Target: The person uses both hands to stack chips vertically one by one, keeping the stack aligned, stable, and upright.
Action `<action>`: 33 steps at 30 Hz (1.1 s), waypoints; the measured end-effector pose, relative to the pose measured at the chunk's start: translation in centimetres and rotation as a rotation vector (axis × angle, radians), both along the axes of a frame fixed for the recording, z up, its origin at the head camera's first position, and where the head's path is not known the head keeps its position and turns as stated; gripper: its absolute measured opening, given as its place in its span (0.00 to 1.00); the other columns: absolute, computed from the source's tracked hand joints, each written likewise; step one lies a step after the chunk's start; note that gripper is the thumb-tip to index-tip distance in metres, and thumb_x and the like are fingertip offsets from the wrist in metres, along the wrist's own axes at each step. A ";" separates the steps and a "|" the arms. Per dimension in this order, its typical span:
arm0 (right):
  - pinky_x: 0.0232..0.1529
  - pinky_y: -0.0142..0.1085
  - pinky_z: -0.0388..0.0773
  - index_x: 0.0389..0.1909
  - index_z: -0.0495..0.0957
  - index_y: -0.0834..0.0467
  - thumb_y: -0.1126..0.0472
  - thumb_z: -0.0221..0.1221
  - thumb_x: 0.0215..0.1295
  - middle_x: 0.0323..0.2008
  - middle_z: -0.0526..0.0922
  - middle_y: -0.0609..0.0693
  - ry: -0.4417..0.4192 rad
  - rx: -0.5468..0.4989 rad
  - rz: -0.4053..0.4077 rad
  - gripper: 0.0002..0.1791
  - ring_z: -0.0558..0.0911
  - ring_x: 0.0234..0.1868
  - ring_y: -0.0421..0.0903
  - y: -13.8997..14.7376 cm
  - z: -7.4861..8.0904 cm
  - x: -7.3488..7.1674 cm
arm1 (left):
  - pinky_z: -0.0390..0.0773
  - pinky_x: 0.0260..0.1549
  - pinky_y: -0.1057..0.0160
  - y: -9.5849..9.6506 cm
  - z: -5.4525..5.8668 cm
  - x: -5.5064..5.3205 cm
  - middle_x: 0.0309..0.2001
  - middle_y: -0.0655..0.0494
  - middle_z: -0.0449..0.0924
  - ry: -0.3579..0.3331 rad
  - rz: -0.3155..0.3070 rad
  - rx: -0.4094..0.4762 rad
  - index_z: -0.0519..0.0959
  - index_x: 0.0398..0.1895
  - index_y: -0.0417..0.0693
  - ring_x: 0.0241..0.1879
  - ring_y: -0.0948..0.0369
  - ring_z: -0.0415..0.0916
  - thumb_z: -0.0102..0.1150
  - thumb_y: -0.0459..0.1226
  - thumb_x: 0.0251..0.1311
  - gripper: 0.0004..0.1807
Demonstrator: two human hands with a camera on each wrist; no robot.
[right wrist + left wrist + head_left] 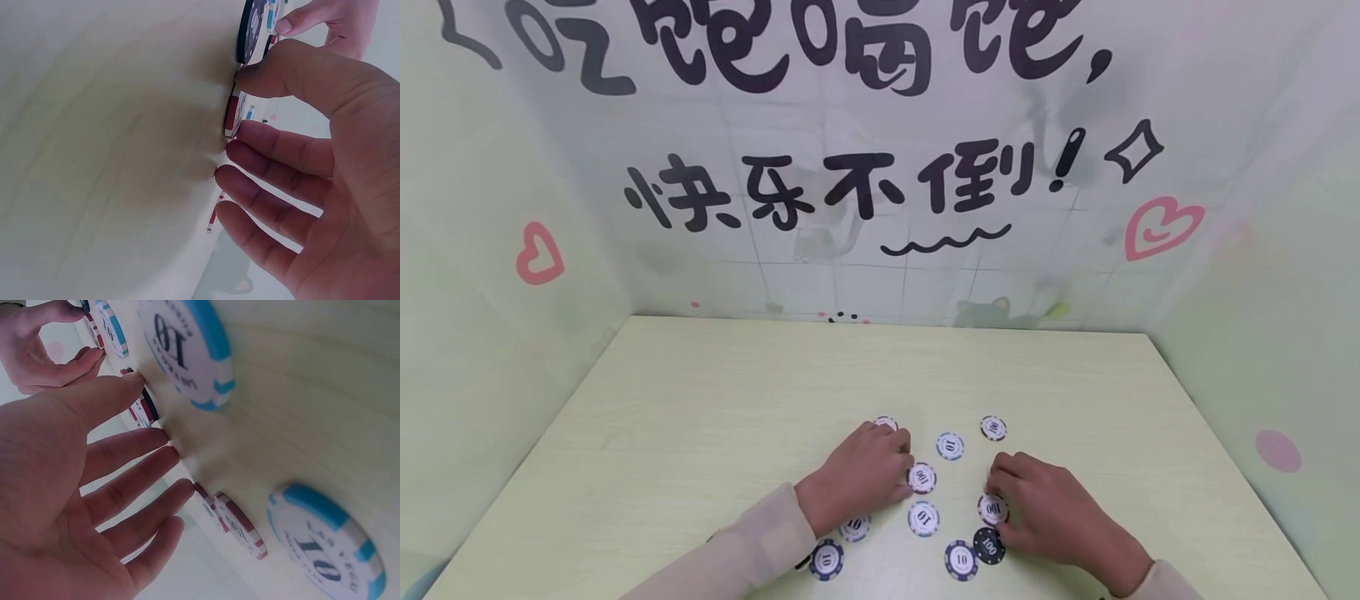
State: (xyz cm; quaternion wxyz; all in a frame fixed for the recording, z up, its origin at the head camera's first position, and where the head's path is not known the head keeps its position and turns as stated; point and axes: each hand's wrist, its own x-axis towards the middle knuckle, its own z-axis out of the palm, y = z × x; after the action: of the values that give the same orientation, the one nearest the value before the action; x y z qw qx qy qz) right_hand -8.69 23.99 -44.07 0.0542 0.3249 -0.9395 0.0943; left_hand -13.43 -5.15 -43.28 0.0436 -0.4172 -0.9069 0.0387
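My left hand (861,471) bends over the table, thumb and index fingertips at the left edge of a red-and-white 100 poker chip (922,478). Its other fingers lie close to another chip (886,422), partly covered by them. The right hand (1048,508) pinches a second red-and-white 100 chip (993,509) between thumb and fingers. A black 100 chip (989,547) touches or nearly touches that chip, just by the right thumb. In the right wrist view the red-edged chip (232,115) shows between thumb and index finger.
Around the hands lie light-blue 10 chips (923,518), dark-blue 10 chips (961,560) and a 100 chip (993,428). One light-blue chip (854,528) sits partly under the left wrist. The pale wooden table (700,400) meets a printed backdrop (820,283) with dark lettering.
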 end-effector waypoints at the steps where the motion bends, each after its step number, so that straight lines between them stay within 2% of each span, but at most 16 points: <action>1: 0.32 0.34 0.76 0.37 0.85 0.50 0.58 0.75 0.47 0.41 0.80 0.40 0.000 0.002 0.001 0.14 0.73 0.36 0.37 0.0 0.0 0.0 | 0.80 0.53 0.60 0.0 0.0 0.0 0.53 0.57 0.86 -0.002 0.001 -0.001 0.94 0.51 0.53 0.49 0.60 0.82 0.71 0.54 0.72 0.18; 13: 0.38 0.38 0.82 0.39 0.87 0.51 0.55 0.78 0.53 0.44 0.82 0.42 -0.070 0.010 -0.032 0.14 0.76 0.39 0.39 -0.1 0.1 -0.7 | 0.81 0.53 0.59 0.0 0.1 0.1 0.52 0.57 0.86 -0.011 0.008 0.016 0.94 0.51 0.52 0.49 0.60 0.82 0.70 0.52 0.72 0.17; 26: 0.39 0.39 0.83 0.39 0.87 0.52 0.55 0.77 0.55 0.42 0.83 0.42 -0.083 0.008 -0.038 0.13 0.76 0.37 0.39 -0.5 0.3 -1.0 | 0.81 0.54 0.59 0.0 -0.2 0.1 0.52 0.57 0.86 -0.009 0.007 0.016 0.94 0.51 0.52 0.50 0.59 0.83 0.71 0.53 0.72 0.18; 33: 0.36 0.38 0.80 0.38 0.85 0.52 0.56 0.77 0.54 0.40 0.80 0.40 -0.047 -0.026 -0.006 0.12 0.74 0.35 0.37 -0.5 0.0 -1.3 | 0.81 0.53 0.59 0.0 -0.2 0.0 0.52 0.57 0.86 -0.008 0.006 0.018 0.94 0.51 0.52 0.49 0.60 0.82 0.72 0.53 0.72 0.18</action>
State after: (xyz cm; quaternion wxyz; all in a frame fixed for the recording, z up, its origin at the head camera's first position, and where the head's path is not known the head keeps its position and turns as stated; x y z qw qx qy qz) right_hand -9.96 23.45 -44.09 0.0365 0.3191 -0.9402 0.1138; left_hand -13.43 -5.16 -43.50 0.0435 -0.4144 -0.9086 0.0292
